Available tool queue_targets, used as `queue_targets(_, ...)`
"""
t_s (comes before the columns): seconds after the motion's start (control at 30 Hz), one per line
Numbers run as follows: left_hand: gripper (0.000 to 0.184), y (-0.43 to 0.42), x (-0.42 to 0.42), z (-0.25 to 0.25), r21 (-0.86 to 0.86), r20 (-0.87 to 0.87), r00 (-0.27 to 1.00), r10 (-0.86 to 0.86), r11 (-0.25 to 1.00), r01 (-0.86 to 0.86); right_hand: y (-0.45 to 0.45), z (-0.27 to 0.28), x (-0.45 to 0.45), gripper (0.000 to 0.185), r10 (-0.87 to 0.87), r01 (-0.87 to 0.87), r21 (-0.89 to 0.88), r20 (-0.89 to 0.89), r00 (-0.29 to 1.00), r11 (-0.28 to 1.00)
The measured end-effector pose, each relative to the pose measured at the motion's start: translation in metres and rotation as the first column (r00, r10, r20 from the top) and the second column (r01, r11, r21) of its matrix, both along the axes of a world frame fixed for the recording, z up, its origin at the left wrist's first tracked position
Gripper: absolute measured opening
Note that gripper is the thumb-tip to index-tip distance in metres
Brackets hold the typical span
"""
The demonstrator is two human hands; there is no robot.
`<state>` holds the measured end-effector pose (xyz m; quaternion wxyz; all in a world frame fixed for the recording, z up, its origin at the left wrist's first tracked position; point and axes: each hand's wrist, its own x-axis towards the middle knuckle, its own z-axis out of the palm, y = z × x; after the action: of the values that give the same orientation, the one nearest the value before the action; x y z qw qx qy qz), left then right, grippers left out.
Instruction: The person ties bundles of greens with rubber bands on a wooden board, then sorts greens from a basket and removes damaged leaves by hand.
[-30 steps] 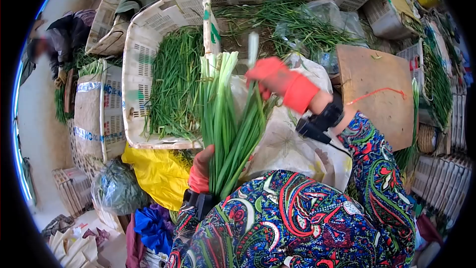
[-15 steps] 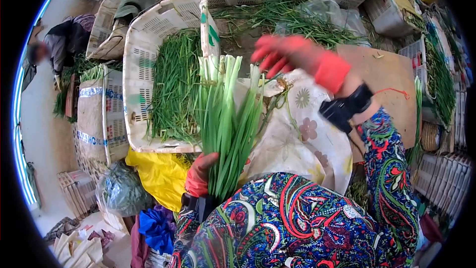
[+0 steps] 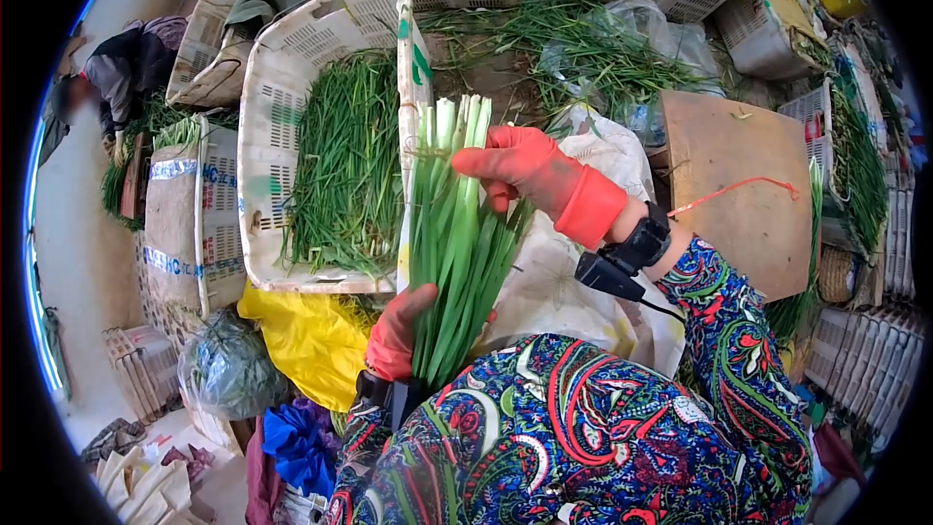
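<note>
Bundle (image 3: pixel 452 262): green-leaved stalks, gathered between both hands just right of the crate, with the pale cut ends pointed far and the leaves pointed near, towards the lap.
Left hand (image 3: pixel 397 331): red-gloved, wrapped about the near, leafy part of the bundle; the thumb is laid along its left side, and the other fingers are mostly hidden behind the leaves.
Right hand (image 3: pixel 539 180): red-gloved, brought over the pale ends from the right, with the fingers bent and held close together; whether a stalk is pinched cannot be told.
White crate (image 3: pixel 264 224): placed left of the bundle, partly filled with cut greens (image 3: pixel 345 156).
Pale cloth (image 3: pixel 559 292): spread beneath the right hand.
Brown board (image 3: pixel 734 151): set to the right, crossed by a red string (image 3: pixel 768 180).
Yellow sheet (image 3: pixel 296 335): bunched near left, beside the left hand.
Loose greens (image 3: pixel 603 44): strewn on the far side.
Co-worker (image 3: pixel 146 63): seen bent over, far left.
</note>
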<state>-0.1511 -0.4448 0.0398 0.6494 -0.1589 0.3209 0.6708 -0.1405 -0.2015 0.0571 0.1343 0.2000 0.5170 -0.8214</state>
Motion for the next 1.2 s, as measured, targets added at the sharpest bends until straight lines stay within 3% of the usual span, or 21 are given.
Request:
queue_targets(0.1,0.054,0.001,-0.002,-0.005,-0.009,-0.068,0.994,-0.08,0.997,0.08,-0.012,-0.003,-0.002,0.021,-0.087,0.082,-0.126,-0.038,0.995,0.989)
queue_targets(0.17,0.042,0.001,0.0,-0.001,-0.085,-0.446,0.865,-0.227,0.974,0.212,-0.02,-0.005,0.0,0.026,-0.074,0.036,-0.174,-0.218,0.973,0.984)
queue_targets(0.23,0.032,-0.001,0.001,-0.002,-0.101,-0.546,0.8,-0.248,0.968,0.231,-0.013,-0.018,-0.002,0.034,0.042,-0.146,-0.331,-0.3,0.953,0.932)
queue_targets(0.3,0.025,-0.002,0.002,-0.009,-0.027,-0.41,0.899,-0.158,0.987,0.161,-0.005,-0.02,0.003,0.032,0.2,-0.294,-0.315,-0.3,0.933,0.902)
queue_targets(0.33,0.026,0.0,0.002,-0.004,-0.09,-0.483,0.848,-0.216,0.976,0.197,-0.003,-0.016,0.004,0.031,0.276,-0.365,-0.308,-0.298,0.914,0.878)
queue_targets(0.47,0.037,0.006,0.0,0.011,-0.317,-0.633,0.626,-0.455,0.89,0.327,-0.01,-0.003,0.007,0.025,0.209,-0.218,-0.068,-0.118,0.971,0.974)
queue_targets(0.53,0.048,0.001,0.0,0.002,-0.176,-0.456,0.817,-0.354,0.935,0.307,-0.008,0.005,0.009,0.027,0.222,-0.199,0.245,-0.068,0.973,0.949)
queue_targets(0.57,0.055,-0.005,0.001,-0.012,-0.012,-0.192,0.963,-0.188,0.982,0.189,-0.008,0.008,0.011,0.028,0.221,-0.187,0.393,-0.041,0.974,0.9)
queue_targets(0.6,0.061,-0.006,0.001,-0.015,0.107,0.115,0.993,-0.033,0.994,0.02,-0.008,0.008,0.013,0.03,0.212,-0.168,0.461,-0.046,0.976,0.871)
queue_targets(0.7,0.072,-0.003,-0.001,-0.009,0.137,-0.163,0.982,-0.095,0.984,0.118,-0.009,-0.005,0.012,0.03,0.206,-0.116,0.599,-0.084,0.975,0.792)
queue_targets(0.8,0.072,0.001,-0.002,-0.005,0.012,-0.273,0.953,-0.132,0.99,0.14,0.001,0.005,0.01,0.028,0.151,-0.151,0.4,0.032,0.988,0.904)
queue_targets(0.9,0.07,0.0,-0.004,-0.011,0.04,-0.206,0.976,-0.074,0.996,0.084,0.004,0.005,0.014,0.027,0.095,-0.097,0.389,0.025,0.995,0.916)
queue_targets(1.03,0.067,0.002,0.003,-0.004,0.003,-0.158,0.986,0.056,0.998,-0.056,0.023,0.004,0.01,0.023,-0.01,0.005,0.204,0.021,1.0,0.979)
queue_targets(1.13,0.067,0.001,0.004,-0.003,0.035,-0.152,0.986,0.063,0.998,-0.059,0.053,0.0,0.008,0.024,-0.293,0.311,0.119,-0.146,0.945,0.943)
queue_targets(1.17,0.068,-0.001,0.004,-0.004,0.051,-0.132,0.99,0.058,0.997,-0.051,0.08,-0.001,0.005,0.023,-0.251,0.278,0.093,-0.234,0.939,0.956)
queue_targets(1.2,0.069,-0.005,0.002,-0.007,0.067,-0.112,0.992,0.051,0.997,-0.044,0.107,-0.01,-0.002,0.021,-0.316,0.399,0.122,-0.422,0.85,0.909)
